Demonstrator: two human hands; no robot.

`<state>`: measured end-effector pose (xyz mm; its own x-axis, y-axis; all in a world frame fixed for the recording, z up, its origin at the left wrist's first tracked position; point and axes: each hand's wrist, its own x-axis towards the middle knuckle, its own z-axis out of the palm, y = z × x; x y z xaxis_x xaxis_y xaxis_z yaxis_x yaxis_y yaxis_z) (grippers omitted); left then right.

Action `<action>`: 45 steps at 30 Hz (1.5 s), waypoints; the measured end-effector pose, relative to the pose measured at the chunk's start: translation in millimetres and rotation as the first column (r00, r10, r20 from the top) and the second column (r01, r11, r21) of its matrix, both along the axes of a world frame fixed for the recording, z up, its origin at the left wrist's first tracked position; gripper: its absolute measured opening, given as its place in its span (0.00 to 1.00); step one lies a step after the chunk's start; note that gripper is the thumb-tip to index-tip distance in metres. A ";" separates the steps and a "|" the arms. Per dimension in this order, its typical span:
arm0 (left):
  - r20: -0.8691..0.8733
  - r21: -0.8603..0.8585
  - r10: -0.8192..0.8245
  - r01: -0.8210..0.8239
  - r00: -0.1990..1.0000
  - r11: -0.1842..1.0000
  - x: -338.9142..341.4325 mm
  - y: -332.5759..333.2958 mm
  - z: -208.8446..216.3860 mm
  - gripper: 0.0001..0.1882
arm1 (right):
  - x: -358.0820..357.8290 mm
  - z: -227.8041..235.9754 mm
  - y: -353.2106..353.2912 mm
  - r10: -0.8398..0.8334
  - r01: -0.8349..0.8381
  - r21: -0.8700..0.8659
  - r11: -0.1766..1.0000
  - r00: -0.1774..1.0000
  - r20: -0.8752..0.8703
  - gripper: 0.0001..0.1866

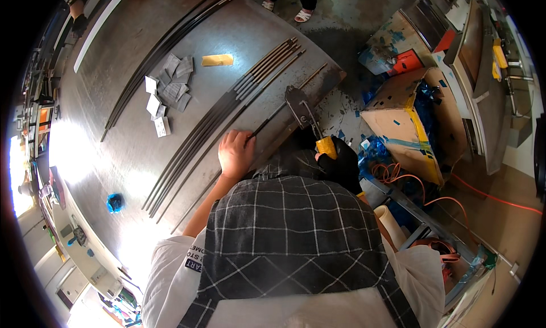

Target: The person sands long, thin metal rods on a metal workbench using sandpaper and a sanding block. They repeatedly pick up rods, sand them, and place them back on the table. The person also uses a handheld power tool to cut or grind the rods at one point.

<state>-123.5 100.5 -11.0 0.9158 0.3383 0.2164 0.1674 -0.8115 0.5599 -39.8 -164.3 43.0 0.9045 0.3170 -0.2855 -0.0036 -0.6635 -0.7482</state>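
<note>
Metal rod (270,119), one, in left grip (235,152)

Legible lettering stands at seven o'clock, on the left sleeve (168,277) of the wearer's white shirt: block capitals (194,258) in short stacked rows, some dark on white, the lowest pale on a dark patch, slanting alongside the checked apron (296,214). Toward ten o'clock, a white slip (162,127) on the metal table (102,151) bears small dark marks, perhaps print, though too small to read from here.
</note>
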 end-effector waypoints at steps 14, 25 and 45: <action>-0.023 0.029 -0.004 0.004 1.000 1.000 2.4 1.5 5.0 0.04 | 3.2 2.3 2.3 -0.012 0.012 -0.002 1.000 0.997 -0.071 0.25; 0.023 0.043 0.054 -0.055 0.998 0.998 4.7 2.9 3.5 0.03 | 0.8 2.2 2.3 -0.006 0.004 -0.034 0.999 0.998 -0.068 0.27; 0.051 0.066 0.062 -0.066 0.997 0.996 6.2 4.8 -1.3 0.06 | 4.4 -10.8 6.1 0.196 -0.195 -0.008 0.981 0.980 0.034 0.23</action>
<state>-117.3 105.3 -12.3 0.8804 0.3790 0.2849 0.1940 -0.8362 0.5130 -35.4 -158.2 32.2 0.8345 0.4875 -0.2567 0.1524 -0.6520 -0.7428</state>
